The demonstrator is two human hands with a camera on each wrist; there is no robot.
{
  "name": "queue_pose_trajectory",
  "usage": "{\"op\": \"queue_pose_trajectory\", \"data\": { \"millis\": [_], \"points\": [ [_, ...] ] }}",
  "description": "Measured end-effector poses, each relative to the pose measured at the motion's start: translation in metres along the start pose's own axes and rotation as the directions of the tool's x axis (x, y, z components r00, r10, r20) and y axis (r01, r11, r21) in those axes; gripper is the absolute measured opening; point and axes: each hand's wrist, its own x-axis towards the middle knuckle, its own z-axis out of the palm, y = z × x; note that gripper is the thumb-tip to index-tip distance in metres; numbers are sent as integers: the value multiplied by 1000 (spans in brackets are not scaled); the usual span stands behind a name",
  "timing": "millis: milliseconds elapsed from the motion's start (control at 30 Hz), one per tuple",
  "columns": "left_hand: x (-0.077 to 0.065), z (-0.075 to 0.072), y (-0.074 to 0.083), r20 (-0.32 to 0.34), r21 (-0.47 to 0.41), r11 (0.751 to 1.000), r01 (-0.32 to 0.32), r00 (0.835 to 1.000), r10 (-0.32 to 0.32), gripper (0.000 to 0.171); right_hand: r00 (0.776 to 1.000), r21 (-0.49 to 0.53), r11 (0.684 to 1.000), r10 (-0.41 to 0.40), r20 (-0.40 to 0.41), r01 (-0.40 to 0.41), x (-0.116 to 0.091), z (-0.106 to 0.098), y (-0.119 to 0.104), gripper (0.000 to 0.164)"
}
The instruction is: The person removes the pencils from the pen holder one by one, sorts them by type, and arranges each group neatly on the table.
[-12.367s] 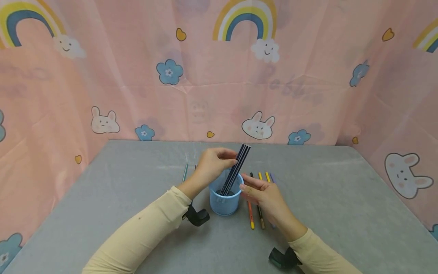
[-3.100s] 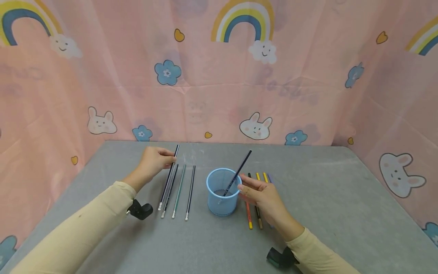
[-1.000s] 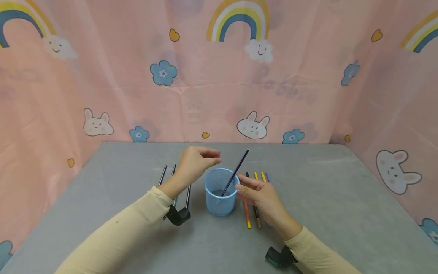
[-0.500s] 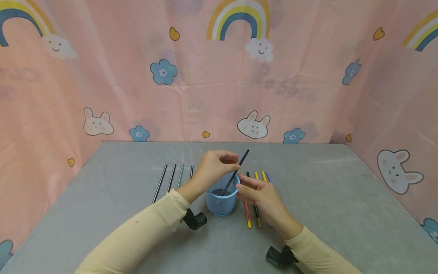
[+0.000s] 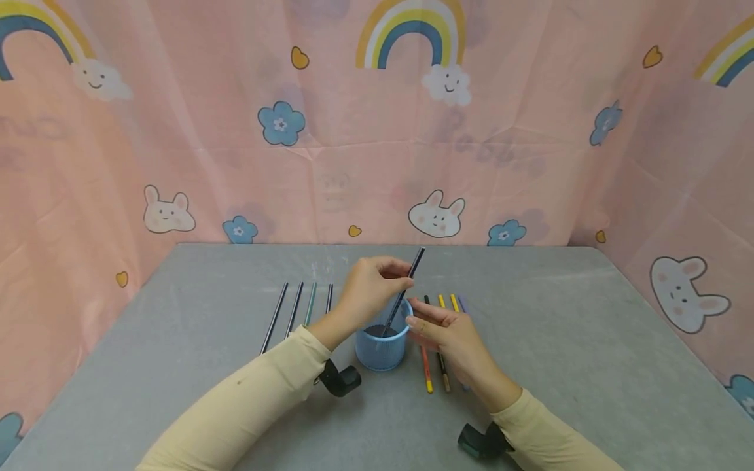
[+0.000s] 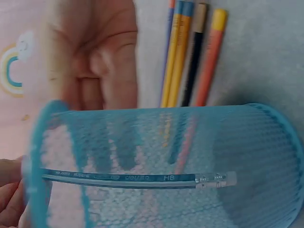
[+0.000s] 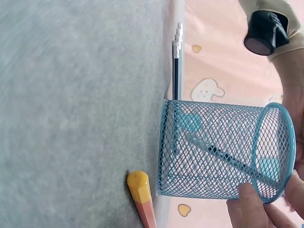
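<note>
In the head view my left hand [image 5: 365, 291] pinches a dark pencil [image 5: 415, 262] near its top end. This pencil [image 6: 142, 179] leans inside a light blue mesh pencil cup [image 5: 380, 353], and the left wrist view shows HB lettering on it and its eraser end low in the cup. My right hand [image 5: 450, 333] holds the cup at its right side, thumb and fingers at the rim; the right wrist view shows its fingers [image 7: 251, 206] against the mesh wall. The cup stands upright on the grey table [image 5: 559, 366].
Left of the cup several pencils lie in a row: dark ones [image 5: 274, 318] and a green one [image 5: 311, 303], partly behind the left arm. To the right lie an orange pencil [image 5: 427, 371], a black one [image 5: 443, 374], yellow ones [image 6: 176, 61] and a purple one. A pink curtain [image 5: 330, 163] surrounds the table.
Several dark pencils stood in the cup; my left hand has since laid pencils in the left row. It has moved back right and now pinches the pencil in the cup, tilting it slightly left.
</note>
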Motion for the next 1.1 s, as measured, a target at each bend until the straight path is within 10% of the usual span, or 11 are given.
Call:
{"op": "queue_pose_trajectory", "data": {
  "millis": [633,1100],
  "points": [
    [-3,-73,45,-236,-167,979,-120,969,78,27,1000,3,1000,7,-13,-7,2,-1,3,50],
    [-1,-106,1,-236,-10,1000,15,972,-17,32,1000,14,1000,-3,-11,3,2,-2,3,50]
  ]
}}
